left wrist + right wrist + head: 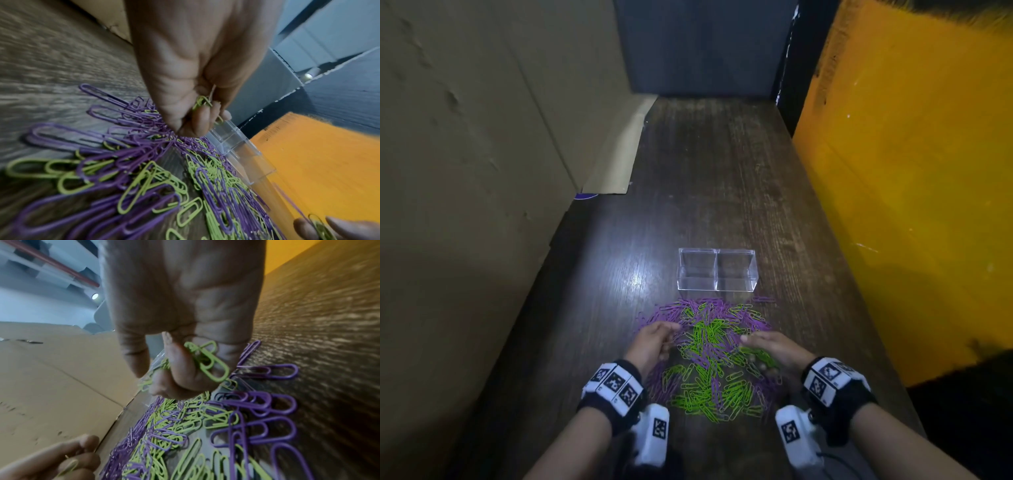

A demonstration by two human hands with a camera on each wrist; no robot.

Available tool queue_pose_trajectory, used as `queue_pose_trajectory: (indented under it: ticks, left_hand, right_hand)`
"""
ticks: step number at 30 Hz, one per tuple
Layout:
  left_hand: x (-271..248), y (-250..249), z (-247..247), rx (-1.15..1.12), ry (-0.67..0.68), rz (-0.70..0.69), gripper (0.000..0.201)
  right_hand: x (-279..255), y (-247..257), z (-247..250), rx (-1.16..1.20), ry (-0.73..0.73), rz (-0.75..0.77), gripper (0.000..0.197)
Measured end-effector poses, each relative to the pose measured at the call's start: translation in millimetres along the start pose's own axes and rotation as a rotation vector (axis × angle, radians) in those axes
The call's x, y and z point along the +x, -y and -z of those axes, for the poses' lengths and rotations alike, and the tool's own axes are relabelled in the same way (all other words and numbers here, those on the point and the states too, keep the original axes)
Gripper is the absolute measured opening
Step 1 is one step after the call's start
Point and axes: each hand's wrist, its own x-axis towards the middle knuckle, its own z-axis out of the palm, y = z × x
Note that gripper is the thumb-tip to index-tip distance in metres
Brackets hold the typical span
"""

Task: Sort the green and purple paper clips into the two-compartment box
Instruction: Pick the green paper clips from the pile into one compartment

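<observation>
A mixed pile of green paper clips (709,334) and purple paper clips (678,308) lies on the dark wooden table (722,171), just in front of the clear two-compartment box (717,270); both compartments look empty. My left hand (654,339) hovers over the pile's left side, fingers curled around a few green clips (202,101). My right hand (770,347) is over the pile's right side and grips a bunch of green clips (207,360) in its curled fingers.
A tall cardboard wall (482,171) closes the left side and an orange panel (911,188) the right. A dark grey panel (705,44) stands at the far end. Bare tabletop stretches beyond the box.
</observation>
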Motion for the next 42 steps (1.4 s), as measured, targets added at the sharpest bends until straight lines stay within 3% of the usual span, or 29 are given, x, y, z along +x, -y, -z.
queue_pose_trajectory:
  ticks: [4,9,14,18,21,23,27,29,32,34,37,39,42]
  left_hand:
    - [0.4,7.6,4.0,0.046,0.043,0.029,0.026]
    - [-1.2,8.9,3.8,0.012,0.031,0.039,0.034]
    - [-6.8,0.8,2.6,-0.016,0.097,0.082,0.034]
    - [-11.2,-4.1,-4.5,0.046,0.068,0.115,0.034]
    - [-12.8,-2.8,-9.5,0.361,0.041,-0.027,0.029]
    - [-12.3,-2.5,-13.4,0.685,0.055,-0.151,0.008]
    - [-17.7,-7.9,-25.9,1.251,0.057,-0.24,0.031]
    - [-16.7,-9.3,-26.0,1.336,0.045,-0.262,0.027]
    - [-16.2,-8.8,-13.4,1.354,0.044,-0.212,0.023]
    - [-14.1,-9.0,-5.3,1.343,0.01,-0.219,0.024]
    - [-10.8,-17.1,-9.7,1.324,-0.044,-0.253,0.026]
    - [-4.7,-22.9,-20.7,1.327,-0.046,-0.209,0.033]
    - [5.1,-26.3,-36.8,1.39,-0.041,-0.16,0.046]
  right_hand:
    - [3.1,0.0,0.1,-0.159,-0.011,-0.001,0.013]
    - [3.4,-3.6,-1.9,0.007,-0.05,-0.031,0.008]
    - [4.3,-1.1,1.6,0.043,-0.097,-0.078,0.009]
    - [4.2,4.4,5.6,0.085,-0.117,-0.13,0.012]
    - [-4.6,7.0,6.1,-0.086,-0.156,-0.116,0.018]
    - [-6.3,9.9,7.6,-0.124,-0.193,-0.083,0.019]
    - [4.5,14.3,-0.2,-0.268,-0.277,0.048,0.037]
    - [8.0,20.6,-10.9,-0.309,-0.202,0.09,0.038]
    - [9.2,31.3,-23.4,-0.208,-0.074,0.058,0.018]
    - [15.6,31.9,-26.7,-0.259,-0.145,0.051,0.024]
    - [27.9,30.0,-31.4,-0.592,-0.223,0.054,0.027]
    - [34.6,31.8,-36.0,-0.805,-0.273,0.04,0.034]
    - [43.4,35.6,-44.3,-0.931,-0.316,0.047,0.036]
